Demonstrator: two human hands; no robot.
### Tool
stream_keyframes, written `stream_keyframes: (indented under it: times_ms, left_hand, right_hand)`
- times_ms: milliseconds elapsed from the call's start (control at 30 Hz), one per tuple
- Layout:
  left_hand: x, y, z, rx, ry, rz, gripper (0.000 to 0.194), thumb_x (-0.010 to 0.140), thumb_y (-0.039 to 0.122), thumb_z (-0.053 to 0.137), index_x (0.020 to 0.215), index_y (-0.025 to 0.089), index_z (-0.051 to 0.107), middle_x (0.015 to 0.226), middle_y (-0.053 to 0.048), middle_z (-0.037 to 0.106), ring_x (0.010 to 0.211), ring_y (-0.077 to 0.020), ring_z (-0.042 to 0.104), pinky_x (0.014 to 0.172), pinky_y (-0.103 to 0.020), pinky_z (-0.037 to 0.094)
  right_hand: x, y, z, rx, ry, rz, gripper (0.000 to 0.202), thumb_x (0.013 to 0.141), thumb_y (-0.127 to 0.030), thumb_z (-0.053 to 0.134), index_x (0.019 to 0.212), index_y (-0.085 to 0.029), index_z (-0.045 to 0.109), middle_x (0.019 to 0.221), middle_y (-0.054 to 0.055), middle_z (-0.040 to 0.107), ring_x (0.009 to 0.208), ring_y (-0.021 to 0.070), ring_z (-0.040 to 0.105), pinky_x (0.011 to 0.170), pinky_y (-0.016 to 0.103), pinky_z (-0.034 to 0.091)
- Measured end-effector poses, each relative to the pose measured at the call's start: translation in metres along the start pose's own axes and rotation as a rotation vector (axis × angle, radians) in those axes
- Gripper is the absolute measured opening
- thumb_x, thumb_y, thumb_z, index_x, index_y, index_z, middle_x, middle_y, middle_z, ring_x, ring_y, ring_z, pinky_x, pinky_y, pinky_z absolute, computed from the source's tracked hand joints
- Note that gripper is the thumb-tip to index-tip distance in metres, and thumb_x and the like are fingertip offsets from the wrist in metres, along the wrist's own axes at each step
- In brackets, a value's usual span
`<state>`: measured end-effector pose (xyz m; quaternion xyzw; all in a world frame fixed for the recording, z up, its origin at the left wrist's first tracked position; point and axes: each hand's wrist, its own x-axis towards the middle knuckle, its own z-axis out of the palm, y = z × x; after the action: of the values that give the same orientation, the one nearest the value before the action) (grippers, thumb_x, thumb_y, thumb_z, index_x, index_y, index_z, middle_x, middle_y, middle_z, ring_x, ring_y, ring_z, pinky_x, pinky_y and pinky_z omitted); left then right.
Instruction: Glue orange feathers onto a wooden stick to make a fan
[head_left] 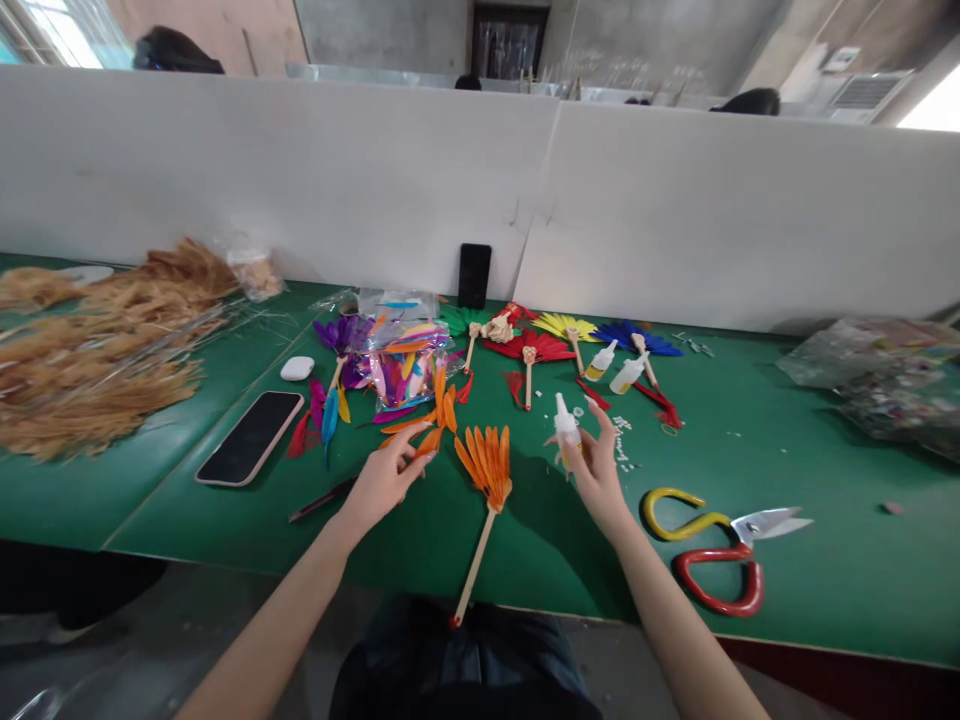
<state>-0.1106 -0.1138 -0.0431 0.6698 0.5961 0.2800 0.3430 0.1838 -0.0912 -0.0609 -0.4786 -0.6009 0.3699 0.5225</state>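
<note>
Table edge (847, 640) runs beneath the overhanging orange fan (493, 485).

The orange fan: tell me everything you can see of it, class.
The orange fan has narrow, feather-like blades spread upward and leftward from a pale, wooden-looking head, which shows bare at its right edge. A straight, pale handle slants down to a red tip at the near edge of the green table. It lies between the left hand and right hand; neither touches it.

Both hands (381, 478) (598, 468) apart, fingers (409, 434) curled
</note>
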Motion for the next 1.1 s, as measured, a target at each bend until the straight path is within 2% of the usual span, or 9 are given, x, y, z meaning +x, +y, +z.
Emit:
stream_keyframes:
  times_ms: [133, 233, 367, 467, 533, 700, 800, 867, 1100]
  left_hand:
    - [-0.003, 0.004, -0.006, 0.315, 0.244, 0.091, 0.043, 0.09, 0.042, 0.044, 0.127, 0.021, 0.045, 0.083, -0.002, 0.056, 0.056, -0.0125, 0.055, 0.049, -0.022, 0.041]
    - [-0.009, 0.021, -0.006, 0.421, 0.389, 0.185, 0.041, 0.091, 0.045, 0.045, 0.126, 0.023, 0.047, 0.086, -0.004, 0.053, 0.07, -0.0162, 0.057, 0.054, -0.022, 0.042]
    - [-0.012, 0.057, 0.008, 0.477, 0.112, 0.415, 0.047, 0.09, 0.05, 0.044, 0.132, 0.027, 0.042, 0.081, 0.0, 0.051, 0.068, -0.0139, 0.056, 0.058, -0.022, 0.043]
    - [-0.005, 0.08, 0.024, 0.569, -0.15, 0.61, 0.04, 0.09, 0.048, 0.047, 0.121, 0.023, 0.053, 0.09, -0.002, 0.055, 0.068, -0.0138, 0.057, 0.055, -0.022, 0.04]
    - [0.002, 0.089, 0.031, 0.588, -0.246, 0.671, 0.031, 0.09, 0.042, 0.05, 0.107, 0.018, 0.06, 0.088, -0.004, 0.057, 0.071, -0.0162, 0.058, 0.054, -0.023, 0.039]
    - [0.016, 0.093, 0.03, 0.376, -0.299, 0.57, 0.021, 0.086, 0.037, 0.056, 0.087, 0.016, 0.06, 0.074, -0.001, 0.056, 0.065, -0.015, 0.055, 0.054, -0.024, 0.037]
    - [0.02, 0.091, 0.028, 0.182, -0.326, 0.491, 0.021, 0.082, 0.039, 0.058, 0.081, 0.018, 0.06, 0.069, 0.001, 0.055, 0.063, -0.0136, 0.052, 0.056, -0.023, 0.037]
    - [0.022, 0.09, 0.029, 0.084, -0.359, 0.473, 0.017, 0.081, 0.035, 0.059, 0.079, 0.018, 0.06, 0.071, 0.001, 0.056, 0.066, -0.0139, 0.053, 0.059, -0.023, 0.039]
    - [0.03, 0.09, 0.012, 0.119, -0.373, 0.388, 0.031, 0.077, 0.048, 0.063, 0.09, 0.019, 0.063, 0.077, 0.0, 0.055, 0.067, -0.0135, 0.051, 0.058, -0.023, 0.039]
  right_hand:
    - [-0.009, -0.03, -0.009, -0.053, -0.166, 0.042, 0.073, 0.089, -0.037, 0.051, 0.143, -0.023, 0.004, 0.071, -0.002, 0.061, 0.052, 0.0134, 0.051, 0.049, 0.026, 0.043]
    - [-0.017, -0.056, -0.017, -0.152, -0.301, 0.123, 0.079, 0.086, -0.037, 0.056, 0.145, -0.024, 0.006, 0.062, -0.005, 0.058, 0.049, 0.0146, 0.053, 0.048, 0.026, 0.043]
    - [-0.02, -0.085, -0.016, -0.33, -0.448, 0.184, 0.083, 0.084, -0.04, 0.057, 0.147, -0.025, 0.006, 0.051, -0.009, 0.053, 0.041, 0.0133, 0.05, 0.041, 0.022, 0.036]
    - [-0.016, -0.098, -0.006, -0.415, -0.517, 0.15, 0.08, 0.085, -0.038, 0.056, 0.148, -0.023, 0.008, 0.047, -0.01, 0.048, 0.038, 0.0118, 0.046, 0.041, 0.02, 0.03]
    - [-0.013, -0.103, 0.0, -0.475, -0.541, 0.108, 0.078, 0.084, -0.032, 0.056, 0.148, -0.021, 0.012, 0.046, -0.011, 0.044, 0.039, 0.0108, 0.043, 0.042, 0.02, 0.028]
    - [-0.014, -0.096, 0.006, -0.268, -0.461, 0.109, 0.082, 0.079, -0.031, 0.063, 0.146, -0.024, 0.016, 0.053, -0.01, 0.049, 0.044, 0.0109, 0.048, 0.043, 0.019, 0.033]
    - [-0.018, -0.082, 0.017, -0.092, -0.303, 0.104, 0.059, 0.077, -0.039, 0.066, 0.129, -0.022, 0.044, 0.06, -0.005, 0.056, 0.048, 0.0119, 0.052, 0.043, 0.02, 0.037]
    - [-0.019, -0.073, 0.027, -0.123, -0.226, 0.081, 0.041, 0.075, -0.042, 0.066, 0.109, -0.019, 0.06, 0.059, -0.002, 0.059, 0.048, 0.0125, 0.052, 0.044, 0.022, 0.038]
    - [-0.007, -0.065, 0.038, -0.325, -0.228, 0.018, 0.035, 0.083, -0.047, 0.054, 0.099, -0.018, 0.066, 0.065, 0.004, 0.066, 0.045, 0.0153, 0.054, 0.043, 0.025, 0.035]
